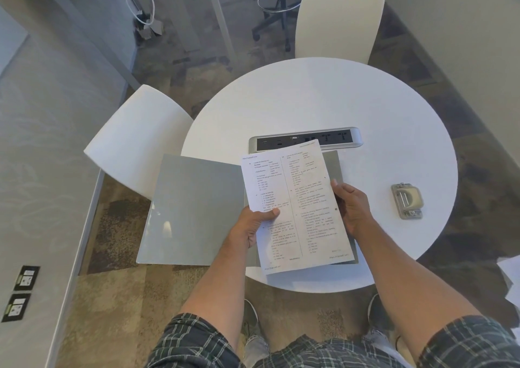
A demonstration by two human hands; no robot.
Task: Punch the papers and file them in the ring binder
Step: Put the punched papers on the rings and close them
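Note:
A printed sheet of paper (298, 207) is held above the open grey ring binder (194, 210), whose left cover juts over the round white table's (323, 100) left edge. My left hand (253, 225) pinches the sheet's left edge with the thumb on top. At the sheet's right edge, my right hand (351, 205) holds it near a small punched hole. The paper covers the binder's rings and most of its right half. A metal hole punch (407, 201) sits on the table, to the right of my right hand.
A grey power socket strip (306, 140) is set into the table just behind the paper. Two white chairs (339, 18) stand at the far side and the left. More white paper (510, 280) shows at the right edge.

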